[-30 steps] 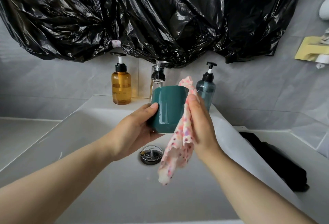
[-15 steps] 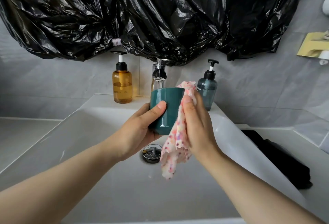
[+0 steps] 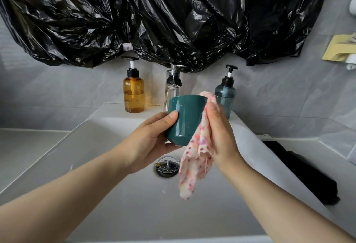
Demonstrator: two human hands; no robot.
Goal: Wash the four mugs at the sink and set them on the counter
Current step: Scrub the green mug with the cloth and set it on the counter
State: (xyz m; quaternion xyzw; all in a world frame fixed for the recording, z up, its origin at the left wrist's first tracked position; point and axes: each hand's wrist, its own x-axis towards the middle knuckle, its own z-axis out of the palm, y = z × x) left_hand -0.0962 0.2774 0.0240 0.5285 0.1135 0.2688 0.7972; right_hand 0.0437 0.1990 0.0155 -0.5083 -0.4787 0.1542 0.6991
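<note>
Head view is showing the teal mug (image 3: pixel 185 119) upright in the air above the sink (image 3: pixel 119 194), over the drain (image 3: pixel 167 166); your left hand (image 3: pixel 148 142) is gripping its lower left wall with curled fingers, thumb across the near face; your right hand (image 3: pixel 221 138) is pinching the spotted cloth (image 3: pixel 194 165) against the right wall near the rim. Be turning the mug with the left hand while dragging cloth from rim to base; wet glaze is probably slipping easily.

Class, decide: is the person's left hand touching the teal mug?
Touching. The head view shows the left hand cupping the teal mug, thumb pressed flat on its side.
</note>
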